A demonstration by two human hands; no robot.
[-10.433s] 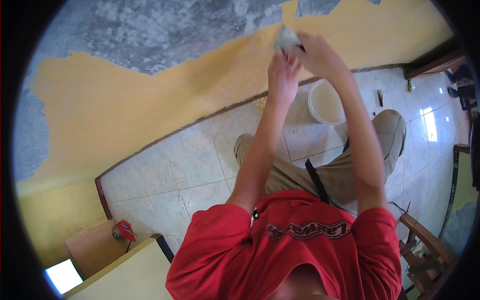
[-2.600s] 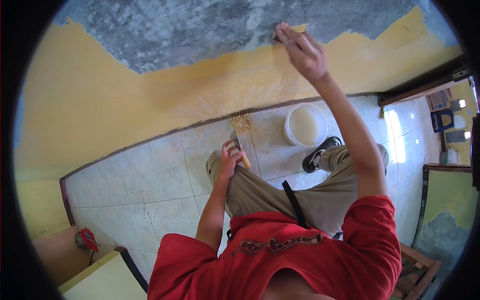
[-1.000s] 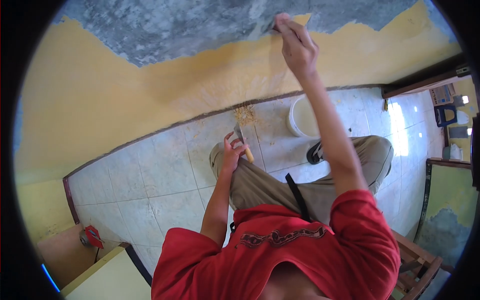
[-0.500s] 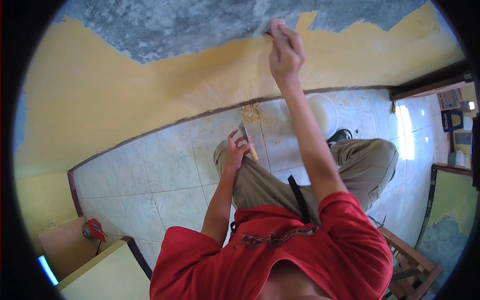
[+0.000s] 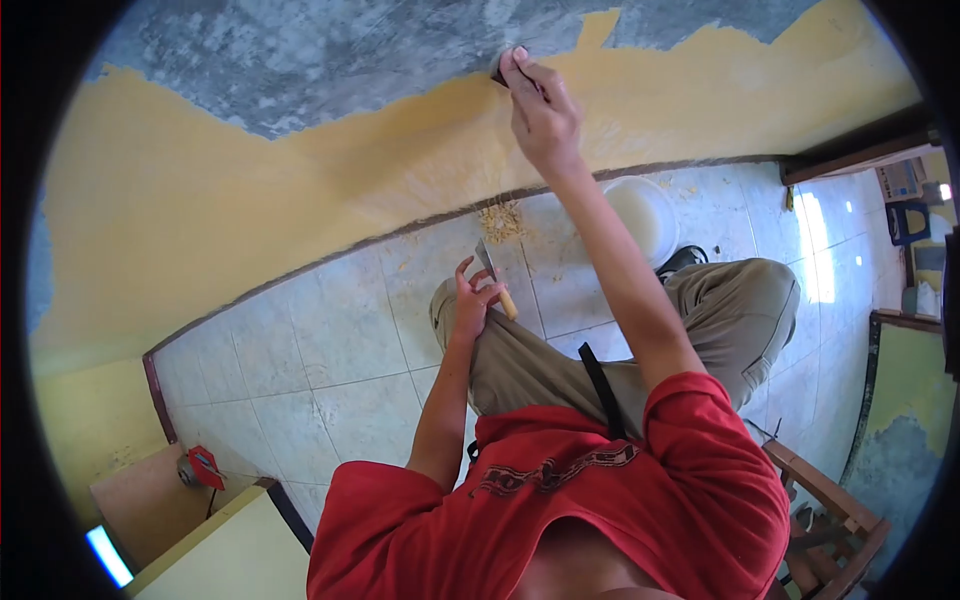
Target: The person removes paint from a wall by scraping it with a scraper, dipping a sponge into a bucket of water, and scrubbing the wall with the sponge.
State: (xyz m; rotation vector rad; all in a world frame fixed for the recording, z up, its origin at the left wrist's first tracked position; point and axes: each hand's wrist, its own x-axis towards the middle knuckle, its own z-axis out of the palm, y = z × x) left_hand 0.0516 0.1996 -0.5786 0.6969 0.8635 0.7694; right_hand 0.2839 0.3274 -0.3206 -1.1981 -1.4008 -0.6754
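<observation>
On the wall (image 5: pixel 250 185), yellow paint meets a bare grey patch (image 5: pixel 330 60) along a jagged edge. My right hand (image 5: pixel 545 110) reaches up to this edge. It pinches a thin, dark reddish-brown sheet, which looks like folded sandpaper (image 5: pixel 500 74), against the wall; most of the sheet is hidden by the fingers. Lower down, my left hand (image 5: pixel 475 298) rests by my left knee. A putty knife (image 5: pixel 508 303) with a wooden handle lies in its grip, the metal blade pointing toward the wall.
Paint flakes (image 5: pixel 503 222) lie heaped on the tiled floor (image 5: pixel 350 340) at the wall's foot. A whitish bucket (image 5: pixel 643 220) stands beneath my right forearm. At lower right is a wooden frame (image 5: pixel 830 490); a pale yellow panel (image 5: pixel 225 550) stands at lower left.
My right hand has moved left and slightly down along the paint edge, the sandpaper still in it. My left hand keeps the putty knife in nearly the same place.
</observation>
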